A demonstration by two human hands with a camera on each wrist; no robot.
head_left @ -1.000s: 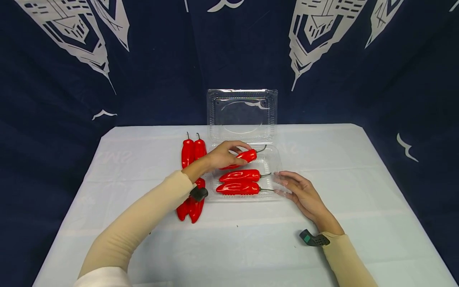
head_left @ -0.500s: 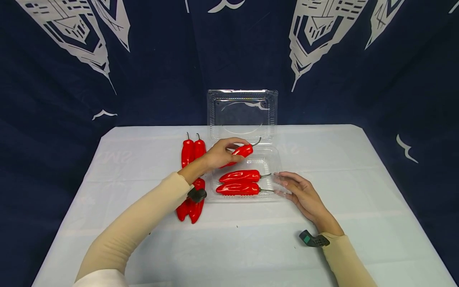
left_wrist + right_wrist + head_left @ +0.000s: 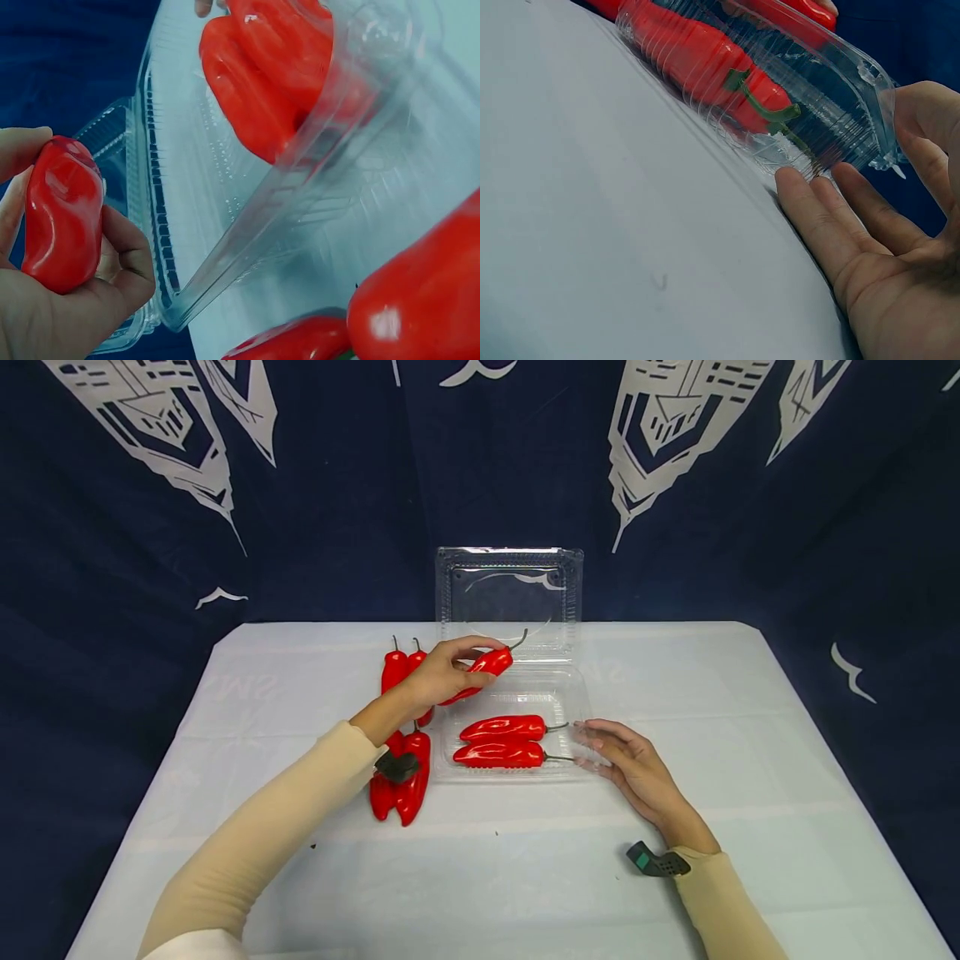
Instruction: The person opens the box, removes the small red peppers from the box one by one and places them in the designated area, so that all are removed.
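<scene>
My left hand [image 3: 442,675] grips a red chili pepper [image 3: 495,662] above the back left part of a clear plastic clamshell box [image 3: 558,697]. Thumb and fingers wrap the pepper [image 3: 64,217] in the left wrist view, and its green stem points up and away in the head view. Two more red chili peppers [image 3: 502,741] lie side by side in the box, stems to the right. At the box's right end is my right hand [image 3: 637,768], its fingers spread and fairly straight; in the right wrist view the fingertips [image 3: 789,180] touch the clear side wall.
The box's lid [image 3: 508,593] stands raised at the back. Left of the box, several red chili peppers [image 3: 412,777] lie in two groups on the white-covered table [image 3: 465,877], partly hidden by my left arm. A dark blue patterned cloth [image 3: 337,510] hangs behind.
My left hand has moved left and back with the chili pepper, lifting it from over the box's middle, and the pepper has tilted more upright. The right hand stays in place.
</scene>
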